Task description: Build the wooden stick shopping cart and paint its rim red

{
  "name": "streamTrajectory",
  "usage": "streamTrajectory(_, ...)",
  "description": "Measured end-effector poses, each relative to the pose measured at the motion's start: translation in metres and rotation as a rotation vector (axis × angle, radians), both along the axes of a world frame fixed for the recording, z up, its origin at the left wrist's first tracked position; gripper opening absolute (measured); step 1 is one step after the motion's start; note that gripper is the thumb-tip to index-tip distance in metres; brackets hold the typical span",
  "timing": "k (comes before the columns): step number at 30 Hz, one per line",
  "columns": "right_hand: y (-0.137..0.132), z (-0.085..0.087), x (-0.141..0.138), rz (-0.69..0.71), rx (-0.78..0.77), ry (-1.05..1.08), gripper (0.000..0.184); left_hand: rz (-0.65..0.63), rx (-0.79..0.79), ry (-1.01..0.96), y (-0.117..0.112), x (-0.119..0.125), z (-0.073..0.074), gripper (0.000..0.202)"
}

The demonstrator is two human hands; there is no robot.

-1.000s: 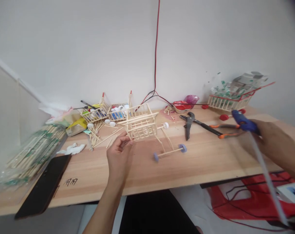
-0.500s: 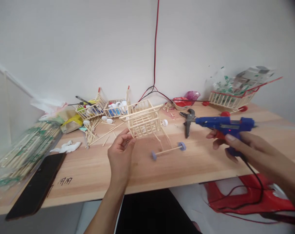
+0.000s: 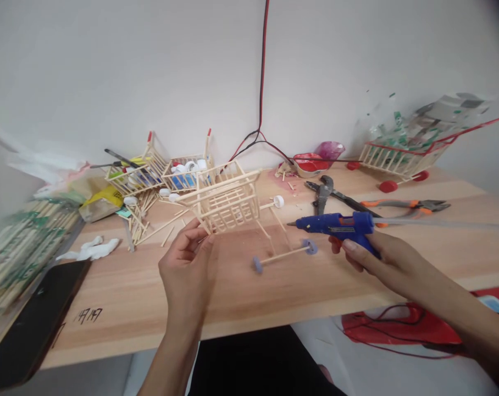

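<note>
My left hand is closed on the lower left corner of a small wooden-stick shopping cart, which is tilted above the table. A white wheel shows at the cart's right side. Below, an axle stick carries two greyish-purple wheels, one at each end, by the cart's leg sticks. My right hand is wrapped round a blue hot glue gun with a clear glue stick out of its back. The gun's nozzle points left toward the cart, apart from it.
Pliers with orange handles and a dark clamp-like tool lie behind the glue gun. Two filled stick carts stand at back left; a red-trimmed cart holds packaging at right. Bagged sticks and a black phone are left.
My right hand has brought the glue gun left, nearer the cart, uncovering the orange-handled pliers. The cart and my left hand have shifted slightly left in view.
</note>
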State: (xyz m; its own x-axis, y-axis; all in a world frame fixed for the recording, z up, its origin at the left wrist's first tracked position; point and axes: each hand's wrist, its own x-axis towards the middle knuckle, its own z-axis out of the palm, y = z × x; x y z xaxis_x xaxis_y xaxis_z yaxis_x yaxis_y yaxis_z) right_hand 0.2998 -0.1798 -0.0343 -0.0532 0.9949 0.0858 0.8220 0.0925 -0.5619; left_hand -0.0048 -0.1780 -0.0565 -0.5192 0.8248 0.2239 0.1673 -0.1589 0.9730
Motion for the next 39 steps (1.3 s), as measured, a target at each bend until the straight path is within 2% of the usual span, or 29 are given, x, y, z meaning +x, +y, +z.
streamTrajectory(3, 0.0011, 0.0013, 0.0001, 0.093, -0.061, 0.013, 0.047, 0.032, -0.001, -0.001, 0.0010, -0.0002, -0.0006, 0.018)
streamTrajectory(11, 0.0049, -0.0026, 0.0021, 0.131, -0.020, -0.016, 0.046, 0.063, -0.004, 0.010, 0.0016, -0.0003, 0.0003, 0.019)
streamTrajectory(22, 0.0034, -0.0003, 0.0011, 0.076, -0.064, -0.047, 0.050, 0.051, 0.001, -0.005, 0.0022, -0.0016, -0.0015, 0.021)
streamTrajectory(39, 0.0077, 0.0012, -0.0031, 0.095, -0.071, -0.032, 0.051, 0.069, -0.006, 0.012, 0.0023, -0.0047, -0.0053, 0.019)
